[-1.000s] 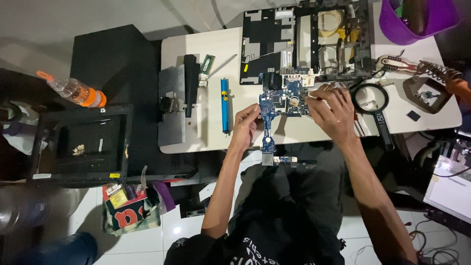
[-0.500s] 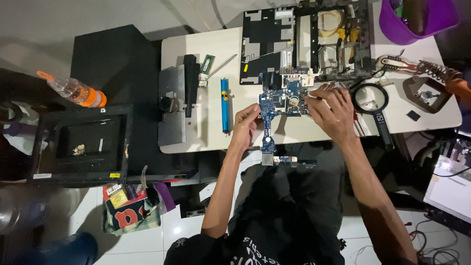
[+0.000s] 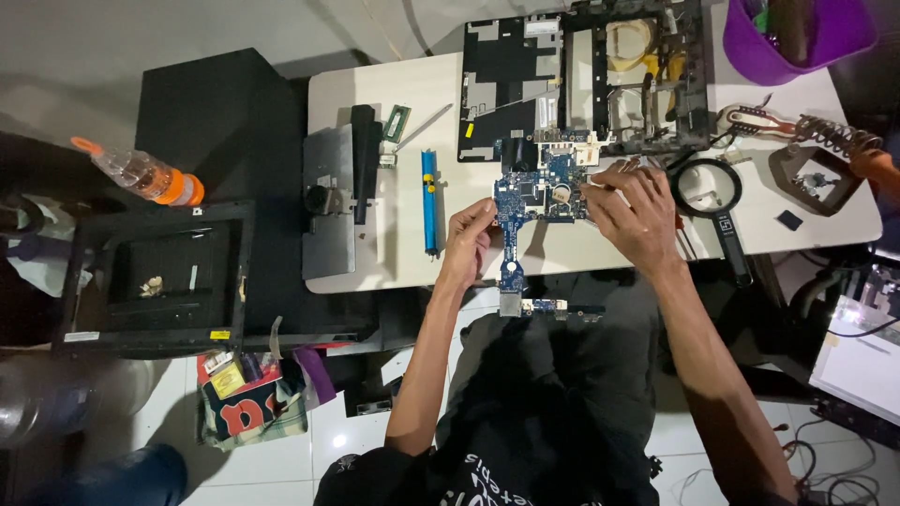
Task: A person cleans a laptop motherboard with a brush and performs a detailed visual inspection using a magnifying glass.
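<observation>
A blue circuit board (image 3: 536,192) lies on the white table (image 3: 412,262) near its front edge, with a narrow arm reaching down past the edge. My left hand (image 3: 467,242) holds the board's left side, fingers curled on it. My right hand (image 3: 630,214) rests on the board's right end, fingers pinched at its edge; whether they hold a small tool I cannot tell. Just behind the board sits an opened black laptop chassis (image 3: 581,75).
A blue stick tool (image 3: 429,201), a memory module (image 3: 397,123) and a grey metal plate (image 3: 330,201) lie left. A magnifying glass (image 3: 711,201), soldering iron stand (image 3: 825,155) and purple tub (image 3: 797,33) are right. A black frame (image 3: 155,276) and bottle (image 3: 141,173) sit far left.
</observation>
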